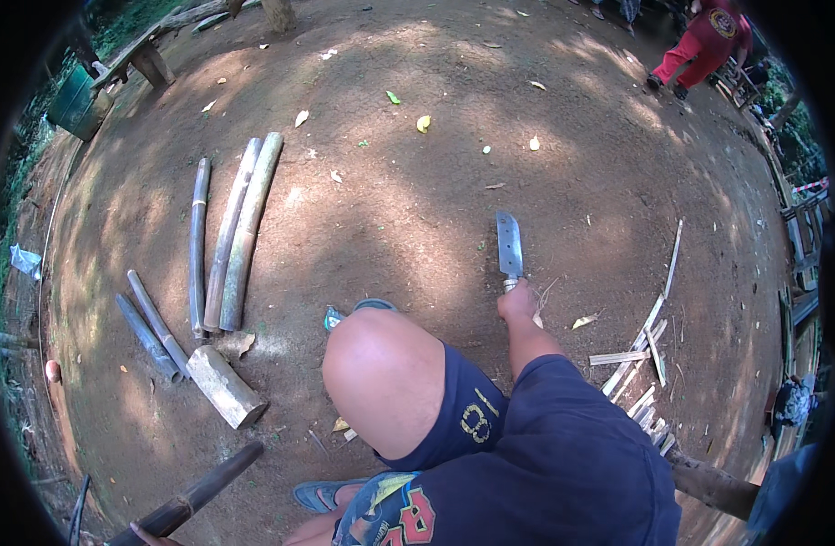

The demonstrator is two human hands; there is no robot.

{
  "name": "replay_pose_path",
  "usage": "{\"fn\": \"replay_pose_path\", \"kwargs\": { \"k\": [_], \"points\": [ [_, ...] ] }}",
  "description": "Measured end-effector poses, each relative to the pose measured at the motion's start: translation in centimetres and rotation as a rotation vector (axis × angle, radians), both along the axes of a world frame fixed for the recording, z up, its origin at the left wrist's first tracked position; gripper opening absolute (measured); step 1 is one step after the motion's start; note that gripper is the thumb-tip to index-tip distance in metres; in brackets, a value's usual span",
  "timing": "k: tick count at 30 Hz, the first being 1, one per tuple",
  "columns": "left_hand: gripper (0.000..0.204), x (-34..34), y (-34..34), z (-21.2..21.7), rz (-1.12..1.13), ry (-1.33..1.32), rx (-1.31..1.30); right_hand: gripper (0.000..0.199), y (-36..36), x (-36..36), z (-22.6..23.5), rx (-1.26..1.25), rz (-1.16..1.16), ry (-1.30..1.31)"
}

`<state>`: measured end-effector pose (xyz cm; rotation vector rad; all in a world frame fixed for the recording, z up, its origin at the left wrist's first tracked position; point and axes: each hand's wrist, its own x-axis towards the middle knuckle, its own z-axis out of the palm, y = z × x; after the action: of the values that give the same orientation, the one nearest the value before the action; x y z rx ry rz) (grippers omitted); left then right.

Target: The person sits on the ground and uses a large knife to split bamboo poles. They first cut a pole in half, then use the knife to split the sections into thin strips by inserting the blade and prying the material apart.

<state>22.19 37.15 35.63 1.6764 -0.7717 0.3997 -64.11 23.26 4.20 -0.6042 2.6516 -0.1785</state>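
My right hand [519, 302] is closed round the handle of a broad-bladed knife [508, 244], held out ahead with its blade pointing away from me. At the lower left, a dark bamboo pole [199, 493] slants up from the picture's edge. My left hand [151, 538] is on that pole; only a finger or thumb shows against it and the rest is cut off. Beyond the pole's upper end lies a short, thick log [224, 387], bark on its side and a cut face toward me.
Long bamboo poles [249, 232] and two shorter bamboo pieces [150, 338] lie left on the dirt ground. Split strips [637, 357] are heaped at the right. A person in red [704, 45] stands far right. A bench [131, 59] and green bin [76, 105] stand far left.
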Motion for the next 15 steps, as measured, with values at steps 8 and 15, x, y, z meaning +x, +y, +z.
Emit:
{"fn": "replay_pose_path", "kwargs": {
  "k": [8,15],
  "points": [
    [0.067,-5.4,-3.3,2.6,-0.025,0.04,-0.038,0.043,-5.9,-2.2,-3.4,-0.045,0.005,0.063],
    [0.075,-7.3,-5.6,2.9,0.051,0.114,-0.046,0.038,-7.9,-4.1,-0.4,0.025,0.019,0.019]
  ]
}}
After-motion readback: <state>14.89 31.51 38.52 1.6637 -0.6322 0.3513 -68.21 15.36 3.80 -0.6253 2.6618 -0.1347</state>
